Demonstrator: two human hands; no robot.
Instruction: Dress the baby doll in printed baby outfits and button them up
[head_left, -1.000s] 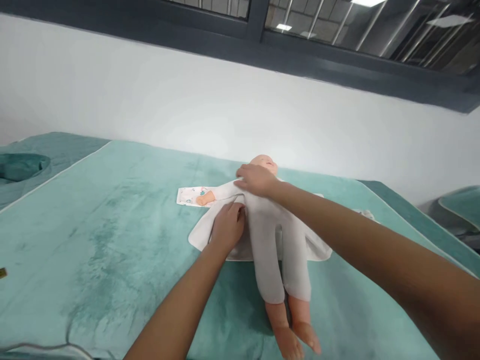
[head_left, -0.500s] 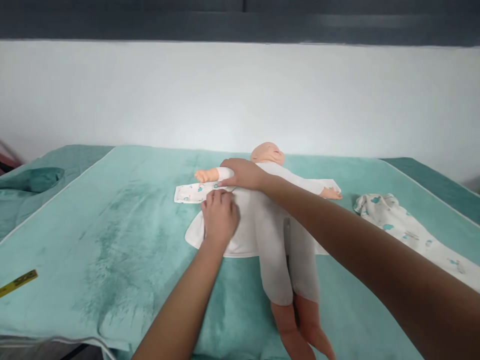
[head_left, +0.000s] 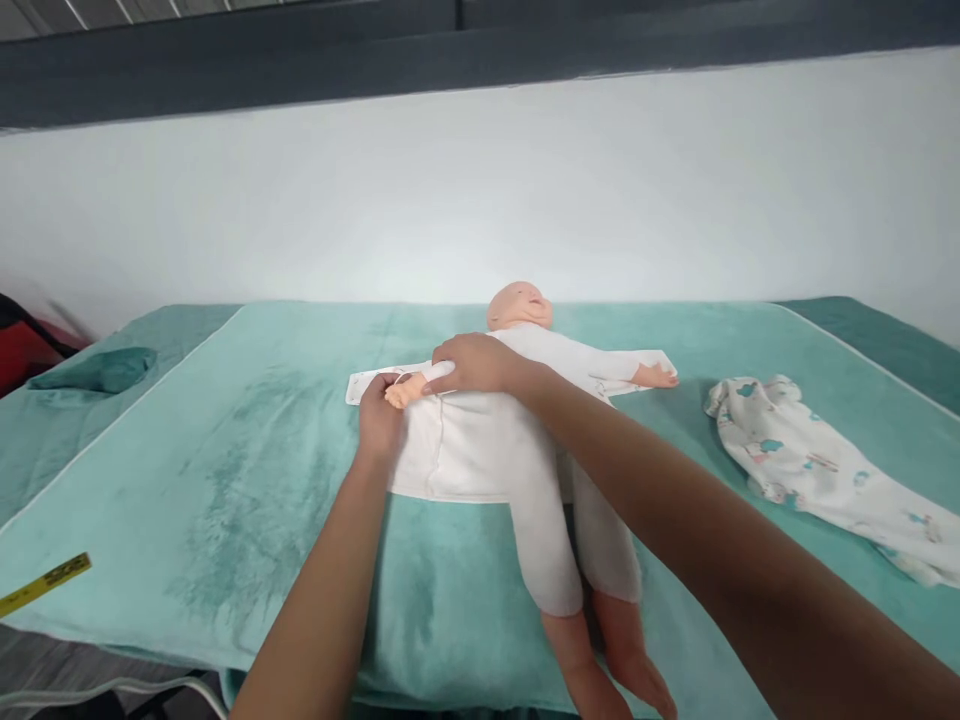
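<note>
1. At the centre, a pinkish plastic baby doll in a tight white suit (head_left: 536, 480) is laid face up on a teal plush blanket (head_left: 300, 540), head far, feet near.
2. Beneath it, a white cloth garment (head_left: 465, 460) is spread flat, probably so that its sleeves can be reached at both sides.
3. By the right hand (head_left: 478, 362), the doll's left-lying forearm is pinched between thumb and closed fingers, seemingly for steadiness.
4. The left hand (head_left: 381, 420) is placed against the doll's small hand, fingers half bent; whether anything is gripped cannot be told.
5. At the right, a white cloth piece with teal prints (head_left: 832, 465) is kept apart, perhaps to avoid disturbance.
</note>
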